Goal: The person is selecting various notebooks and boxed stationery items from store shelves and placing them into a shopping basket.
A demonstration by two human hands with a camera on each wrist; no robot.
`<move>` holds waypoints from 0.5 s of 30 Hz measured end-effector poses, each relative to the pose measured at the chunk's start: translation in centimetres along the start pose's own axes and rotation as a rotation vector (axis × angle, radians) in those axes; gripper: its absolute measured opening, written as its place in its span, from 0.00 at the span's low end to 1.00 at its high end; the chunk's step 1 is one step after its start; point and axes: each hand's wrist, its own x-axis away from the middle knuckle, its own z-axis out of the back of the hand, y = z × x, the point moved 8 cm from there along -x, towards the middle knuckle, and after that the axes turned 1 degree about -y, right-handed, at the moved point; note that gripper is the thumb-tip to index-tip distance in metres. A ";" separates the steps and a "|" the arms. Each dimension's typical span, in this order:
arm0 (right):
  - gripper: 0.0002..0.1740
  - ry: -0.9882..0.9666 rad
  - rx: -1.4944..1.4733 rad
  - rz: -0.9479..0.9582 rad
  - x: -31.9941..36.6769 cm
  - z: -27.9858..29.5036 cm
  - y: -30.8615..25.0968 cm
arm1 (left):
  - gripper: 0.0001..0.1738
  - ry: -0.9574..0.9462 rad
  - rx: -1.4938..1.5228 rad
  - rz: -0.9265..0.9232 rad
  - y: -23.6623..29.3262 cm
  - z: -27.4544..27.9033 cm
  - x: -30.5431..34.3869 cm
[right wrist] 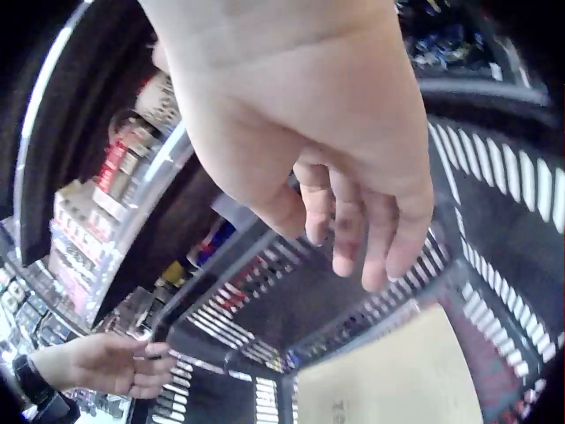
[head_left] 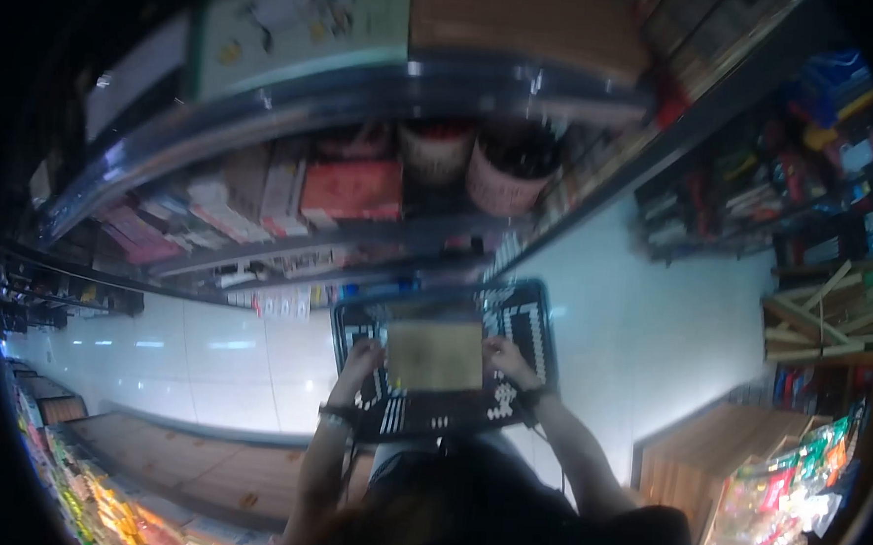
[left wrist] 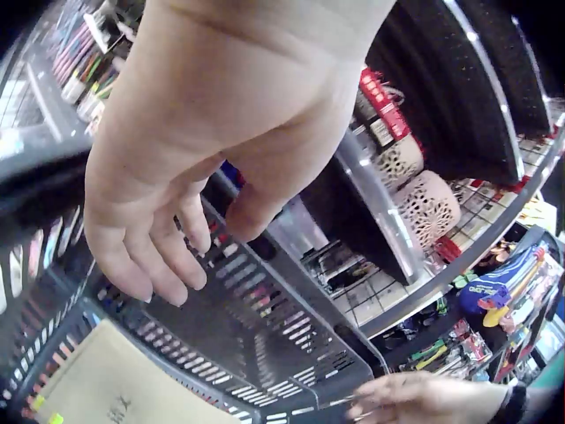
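Beige flat item point(head_left: 437, 354), lying in the dark slotted basket point(left wrist: 247, 327), between your two hands.
Your left hand point(head_left: 365, 356) is over the basket's left part, your right hand point(head_left: 504, 357) over its right; in both wrist views the fingers point(left wrist: 177, 265) hang loosely bent, slightly spread, above the item and apart from it. Dark print on the item's upper face, too blurred to read. You wear a dark band on each wrist. Far side: a shelf point(head_left: 367, 86) with a red box point(head_left: 352, 189) below its edge, then a pink pot point(head_left: 511, 178) to the right. Pale floor point(head_left: 633, 283) shows left and right; wooden stand point(head_left: 724, 441) near right.
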 end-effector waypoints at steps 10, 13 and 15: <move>0.12 0.568 0.356 1.253 16.7 11.9 -46.8 | 0.18 0.248 -0.475 -0.200 4.7 2.5 8.7; 0.19 0.669 0.561 1.345 17.6 12.0 -53.9 | 0.21 0.170 -0.498 -0.183 5.5 0.6 10.1; 0.27 0.627 0.587 1.155 13.8 12.3 -56.7 | 0.23 0.135 -0.467 -0.150 6.9 -0.6 11.6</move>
